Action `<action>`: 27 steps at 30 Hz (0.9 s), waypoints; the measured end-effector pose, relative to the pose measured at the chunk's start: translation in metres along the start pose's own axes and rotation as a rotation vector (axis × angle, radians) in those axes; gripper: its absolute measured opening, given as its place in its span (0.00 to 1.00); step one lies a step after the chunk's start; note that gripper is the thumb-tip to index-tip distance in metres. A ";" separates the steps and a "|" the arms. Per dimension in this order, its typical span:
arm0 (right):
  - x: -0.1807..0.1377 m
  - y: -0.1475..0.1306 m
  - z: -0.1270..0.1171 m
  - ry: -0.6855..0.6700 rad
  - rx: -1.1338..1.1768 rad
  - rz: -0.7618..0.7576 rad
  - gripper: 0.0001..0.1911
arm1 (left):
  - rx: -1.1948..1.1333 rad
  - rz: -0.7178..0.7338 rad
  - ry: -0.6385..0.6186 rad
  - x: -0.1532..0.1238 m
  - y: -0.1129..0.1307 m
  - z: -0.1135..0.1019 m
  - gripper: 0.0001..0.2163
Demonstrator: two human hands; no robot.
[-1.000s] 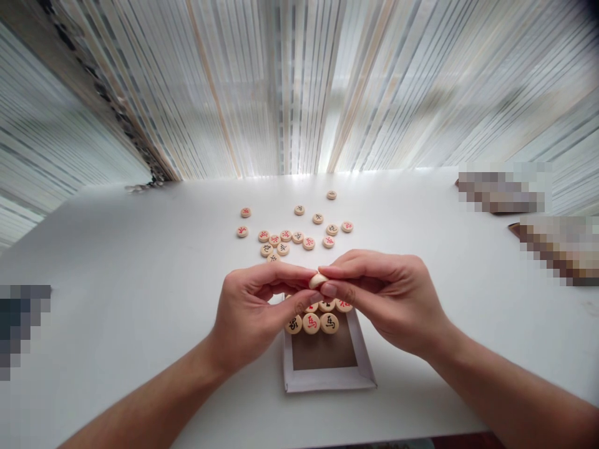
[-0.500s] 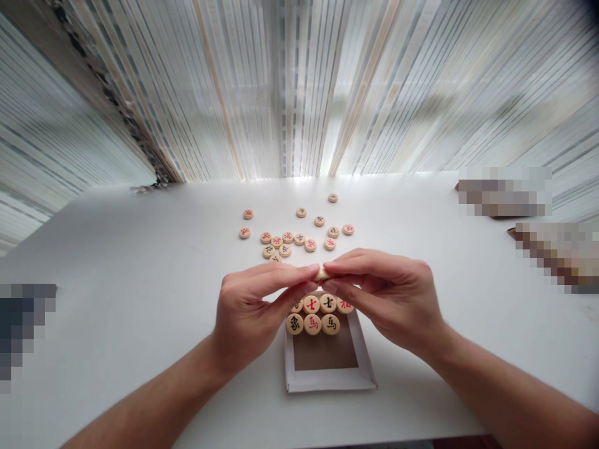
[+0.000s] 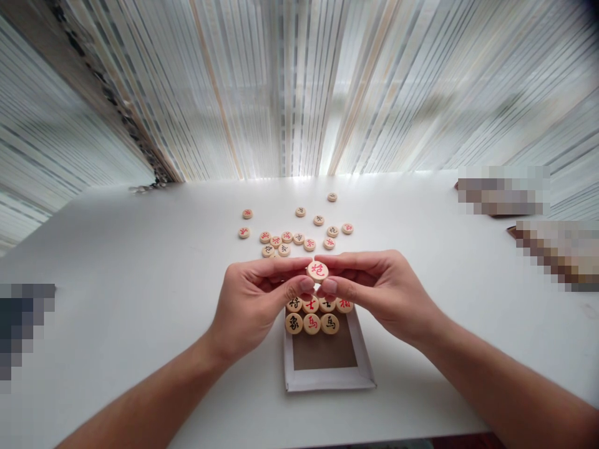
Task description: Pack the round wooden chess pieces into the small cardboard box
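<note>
Between the fingertips of both hands is a round wooden Chinese chess piece [image 3: 317, 270] with a red character facing me. My left hand [image 3: 262, 296] pinches its left side, and my right hand [image 3: 374, 287] grips the right side. Just below them lies a shallow white box [image 3: 327, 381] with a brown bottom. Several pieces sit in rows at its far end, among them a red-marked piece [image 3: 312, 323], a black-marked piece [image 3: 330, 323] and another black-marked piece [image 3: 294, 323]. My fingers partly cover the farther row.
Several loose chess pieces [image 3: 309, 244] are scattered on the white table [image 3: 140, 299] beyond my hands. Striped string curtains [image 3: 253, 87] hang along the far edge. Blurred-out objects stand at the right and left edges.
The held chess piece has been turned, so its red character now faces me instead of its edge. My fingers have shifted around it; the box and loose pieces stay in place.
</note>
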State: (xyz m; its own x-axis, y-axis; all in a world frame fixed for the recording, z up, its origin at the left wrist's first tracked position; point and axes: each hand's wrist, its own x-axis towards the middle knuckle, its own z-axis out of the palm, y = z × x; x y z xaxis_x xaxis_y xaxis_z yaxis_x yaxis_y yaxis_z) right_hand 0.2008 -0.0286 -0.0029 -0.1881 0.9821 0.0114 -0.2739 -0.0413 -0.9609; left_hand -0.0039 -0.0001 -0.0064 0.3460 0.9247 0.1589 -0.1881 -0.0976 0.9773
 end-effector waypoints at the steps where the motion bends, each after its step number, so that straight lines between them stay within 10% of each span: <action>1: 0.000 0.000 0.000 -0.008 0.003 0.003 0.22 | -0.010 -0.009 -0.009 0.001 0.000 0.000 0.13; 27: -0.001 -0.006 0.003 0.005 -0.149 -0.006 0.11 | 0.052 0.068 -0.043 -0.002 0.000 0.000 0.13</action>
State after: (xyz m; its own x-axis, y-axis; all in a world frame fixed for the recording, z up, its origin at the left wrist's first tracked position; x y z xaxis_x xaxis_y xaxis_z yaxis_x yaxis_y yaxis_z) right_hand 0.1993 -0.0301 0.0035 -0.1817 0.9832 0.0167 -0.1323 -0.0076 -0.9912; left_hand -0.0045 -0.0021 -0.0072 0.3730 0.8989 0.2299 -0.1646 -0.1797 0.9698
